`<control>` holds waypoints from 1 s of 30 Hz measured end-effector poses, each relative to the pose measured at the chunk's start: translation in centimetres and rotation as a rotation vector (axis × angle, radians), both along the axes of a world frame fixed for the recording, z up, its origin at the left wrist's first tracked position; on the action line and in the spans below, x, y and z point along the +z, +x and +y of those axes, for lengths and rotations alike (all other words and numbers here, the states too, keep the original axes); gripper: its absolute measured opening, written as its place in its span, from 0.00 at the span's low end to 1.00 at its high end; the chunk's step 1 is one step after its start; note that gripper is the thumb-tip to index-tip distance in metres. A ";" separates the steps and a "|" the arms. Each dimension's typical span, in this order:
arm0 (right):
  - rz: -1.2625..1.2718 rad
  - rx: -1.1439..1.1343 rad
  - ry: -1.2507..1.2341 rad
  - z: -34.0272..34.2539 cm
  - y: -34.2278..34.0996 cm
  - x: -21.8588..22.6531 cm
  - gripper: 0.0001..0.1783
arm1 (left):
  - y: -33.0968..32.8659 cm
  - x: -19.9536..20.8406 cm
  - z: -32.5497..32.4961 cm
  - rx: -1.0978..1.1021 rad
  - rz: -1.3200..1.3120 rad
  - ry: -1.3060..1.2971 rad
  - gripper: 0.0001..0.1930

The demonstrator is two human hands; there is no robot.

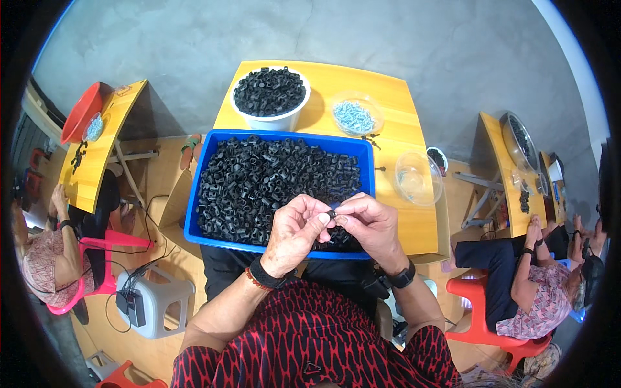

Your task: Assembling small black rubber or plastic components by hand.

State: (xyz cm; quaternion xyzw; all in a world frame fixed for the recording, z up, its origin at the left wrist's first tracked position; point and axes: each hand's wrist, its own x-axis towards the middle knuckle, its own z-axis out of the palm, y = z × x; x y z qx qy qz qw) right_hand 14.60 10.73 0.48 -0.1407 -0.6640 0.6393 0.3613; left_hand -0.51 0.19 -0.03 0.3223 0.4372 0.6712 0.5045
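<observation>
My left hand (299,227) and my right hand (371,226) meet over the near edge of a blue tub (194,223). Their fingertips pinch a small black plastic part (332,214) between them; its details are too small to make out. Under and beyond the hands, the tub is heaped with many similar black plastic pieces (259,174). Both hands are closed, thumbs against forefingers.
Behind the tub, a white bucket (284,120) of black parts stands on the yellow table (401,136). Right of it sit a clear bowl of pale blue screws (354,118) and another clear bowl (418,178). Co-workers sit at tables on both sides; a grey stool (158,301) stands left.
</observation>
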 end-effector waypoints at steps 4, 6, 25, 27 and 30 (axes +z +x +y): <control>-0.012 -0.019 0.061 0.2 0.0 -0.1 0.07 | 0.1 0.2 0.0 0.016 0.007 0.000 0.04; -0.046 -0.062 0.132 0.2 0.0 -0.2 0.08 | 0.2 0.2 0.0 0.019 -0.002 -0.002 0.04; -0.097 -0.142 0.334 -0.1 0.0 0.8 0.09 | 0.0 0.0 -0.1 0.006 0.008 -0.014 0.05; -0.096 -0.142 0.394 -0.1 0.2 0.7 0.09 | 0.0 -0.1 -0.1 0.003 -0.012 -0.007 0.05; -0.117 -0.147 0.287 -0.2 0.1 0.3 0.08 | 0.0 -0.1 -0.1 -0.011 -0.013 -0.016 0.05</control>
